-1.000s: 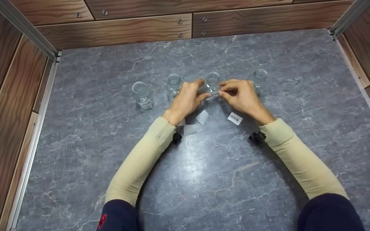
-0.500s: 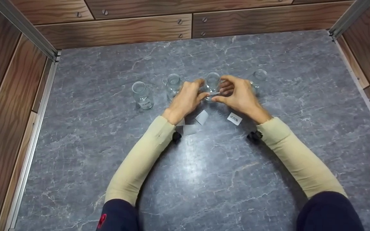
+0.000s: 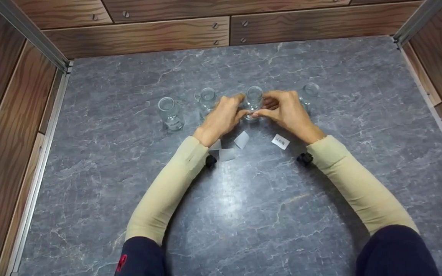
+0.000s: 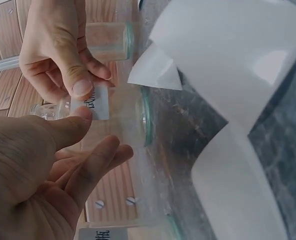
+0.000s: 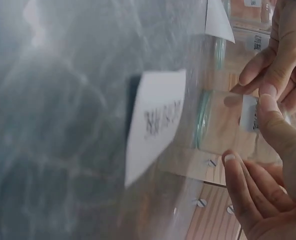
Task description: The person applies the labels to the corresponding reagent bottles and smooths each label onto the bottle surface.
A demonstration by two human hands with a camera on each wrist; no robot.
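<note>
A clear glass bottle (image 3: 254,100) stands upright between both hands. My left hand (image 3: 223,117) holds its left side, fingers around the glass and thumb at the front. On the right side, my right hand (image 3: 290,115) grips the same bottle, its thumb meeting the left thumb. Under the two thumbs lies a white printed label (image 4: 99,104) against the bottle's front, partly covered by them. The right wrist view shows this label (image 5: 249,114) above the bottle's greenish base. Several fingertips behind the glass are hidden in the head view.
To the left stand two more bottles, one with a label (image 3: 174,123) and one (image 3: 207,100) partly behind my left hand. Another bottle (image 3: 310,94) is at the right. A printed label (image 3: 280,142) and white paper pieces (image 3: 241,140) lie nearer on the grey marbled table (image 3: 221,230).
The right thumb has shifted left along the label to the left thumb, and the right fingers have come round the bottle. The label, edge-on before, now lies on the glass. My left hand barely moved.
</note>
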